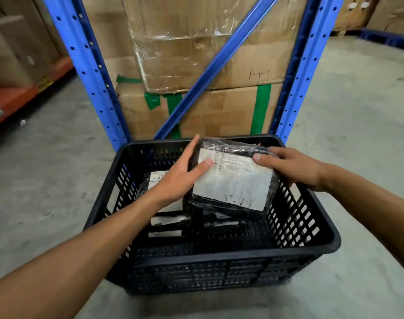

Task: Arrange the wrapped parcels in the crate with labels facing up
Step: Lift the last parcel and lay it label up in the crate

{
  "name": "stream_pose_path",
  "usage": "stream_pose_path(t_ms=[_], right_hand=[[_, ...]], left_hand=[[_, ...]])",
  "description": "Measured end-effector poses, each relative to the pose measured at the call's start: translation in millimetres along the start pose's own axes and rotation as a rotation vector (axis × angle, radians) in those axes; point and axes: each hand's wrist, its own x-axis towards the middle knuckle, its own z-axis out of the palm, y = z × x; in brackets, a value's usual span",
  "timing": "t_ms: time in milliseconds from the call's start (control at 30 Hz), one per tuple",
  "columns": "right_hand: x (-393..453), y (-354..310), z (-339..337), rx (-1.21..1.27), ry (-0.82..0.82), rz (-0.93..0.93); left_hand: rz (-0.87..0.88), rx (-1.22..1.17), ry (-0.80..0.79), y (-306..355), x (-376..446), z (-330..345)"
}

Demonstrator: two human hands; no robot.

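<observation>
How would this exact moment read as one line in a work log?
stage: placing | held: black-wrapped parcel, label up | hands: left hand and right hand grip its sides | where: above black crate | inside: another labelled parcel

Black-wrapped parcel tilted above the black slotted crate, white label facing up. 2nd parcel lies inside at left, label up too.

Taped cardboard boxes behind a blue rack frame, on a grey concrete floor.
</observation>
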Motion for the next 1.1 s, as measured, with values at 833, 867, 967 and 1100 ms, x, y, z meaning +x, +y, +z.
stream_pose_path(t_ms=[833, 867, 967, 1100], right_hand=[[10.0, -34.9, 44.2, 0.723, 0.096, 0.035], [10.0, -34.4, 45.5, 0.759, 0.094, 0.021], [10.1, -29.9, 45.6, 0.799, 0.125, -0.010], [6.6, -24.7, 40.8, 0.806, 0.090, 0.008]], left_hand=[[0.042, -0.404, 0.578, 19.2, -1.7, 11.5], [0.042, -0.400, 0.572, 17.5, -3.0, 13.9], [0.023, -0.383, 0.509, 10.2, -6.5, 16.2], [0.023, -0.367, 0.423, 3.7, -8.1, 10.2]])
